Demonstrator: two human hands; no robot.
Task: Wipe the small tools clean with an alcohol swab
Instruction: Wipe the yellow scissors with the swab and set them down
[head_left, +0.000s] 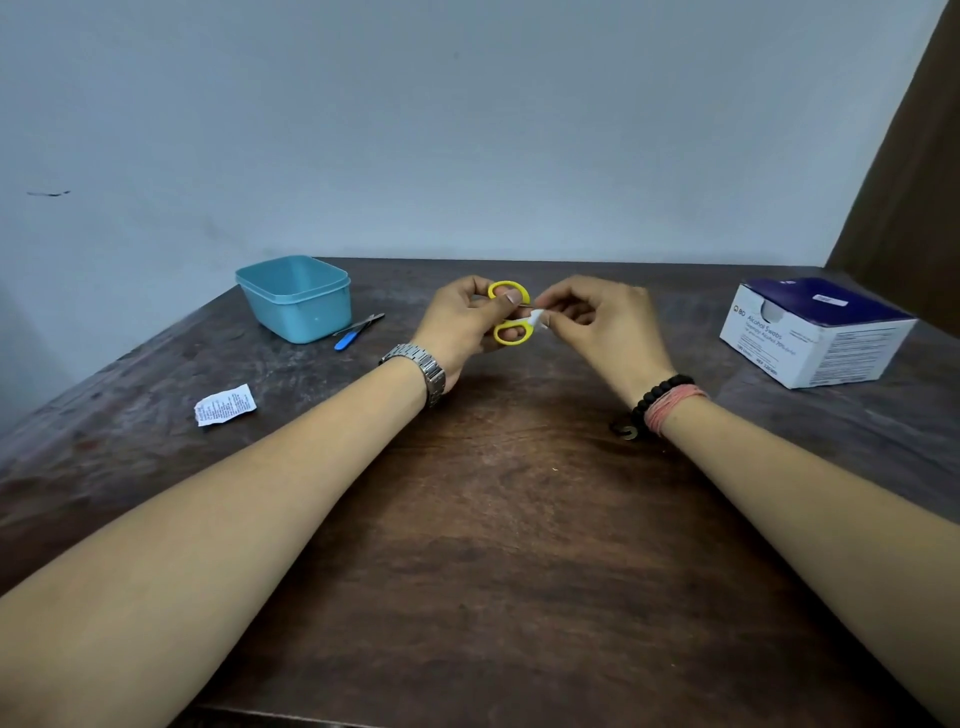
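My left hand holds small scissors with yellow handles above the middle of the table, fingers through the loops. My right hand pinches a small white alcohol swab against the scissors just beside the handles; the blades are hidden behind my fingers. A blue-handled small tool lies on the table next to the teal tub.
A teal plastic tub stands at the back left. A torn swab wrapper lies on the left of the dark wooden table. A white and blue alcohol swab box sits at the back right. A wall stands behind.
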